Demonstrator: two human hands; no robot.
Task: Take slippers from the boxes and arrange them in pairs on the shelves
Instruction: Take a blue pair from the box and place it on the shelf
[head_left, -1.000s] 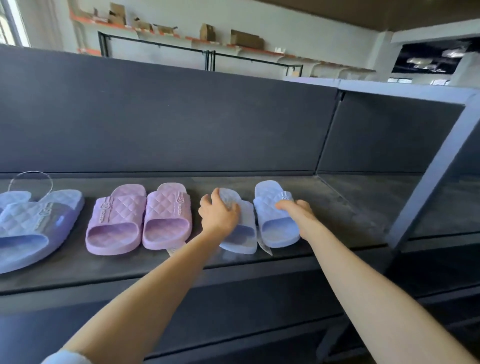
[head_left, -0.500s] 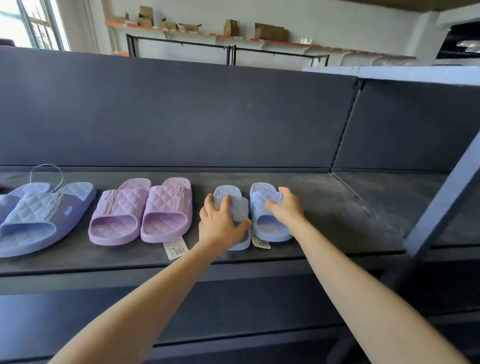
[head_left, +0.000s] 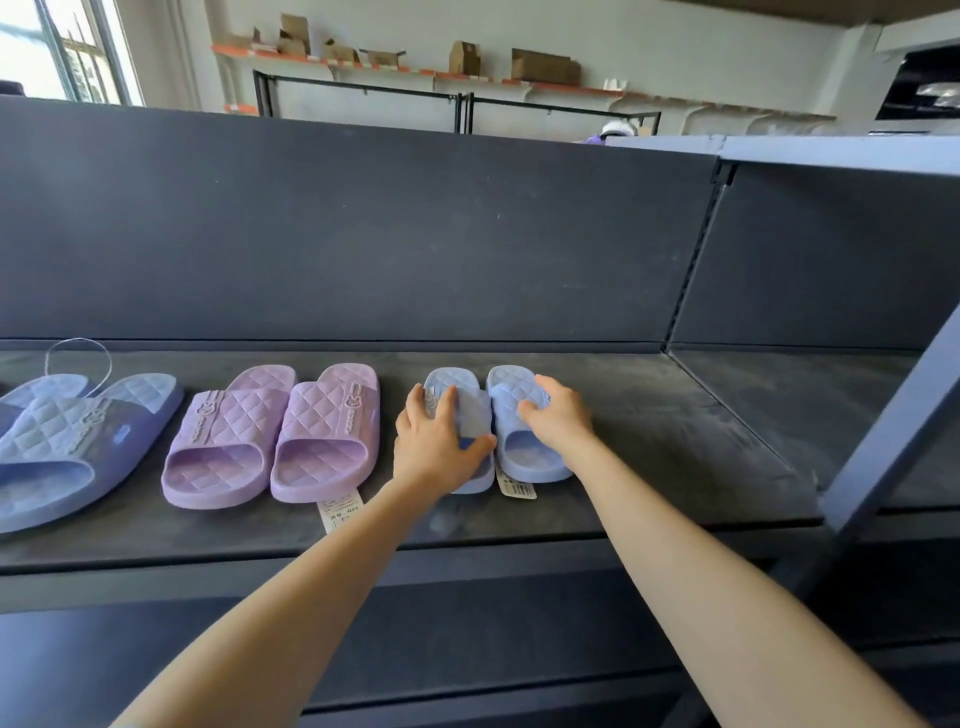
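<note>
Slippers first: the small light-blue pair has been pushed further back on the shelf (head_left: 675, 499) compared with a second ago, and the two now sit side by side, touching, toes toward the back panel. A moment back the left one was angled and closer to the front edge; now it's squared up with its mate.

Left hand (head_left: 436, 447) lies flat over the left blue slipper (head_left: 470, 415), fingers spread across the strap and thumb hooked at its inner side, so a loose grip pressing down rather than lifting. Right hand (head_left: 556, 415) is draped over the strap of the right blue slipper (head_left: 524, 447), same kind of light hold. A tag (head_left: 515, 487) pokes out between the heels.

My read: this pair is basically placed, just final nudging left, then back to the boxes.

Shelf is dark and looks a bit dusty. A purple pair (head_left: 270, 436) sits just left of the blue ones, and a bigger blue pair (head_left: 67, 447) lies at the far left edge, one half over the other. The right end is bare. Behind: white wall, cardboard boxes on an orange ledge, window at top left.
</note>
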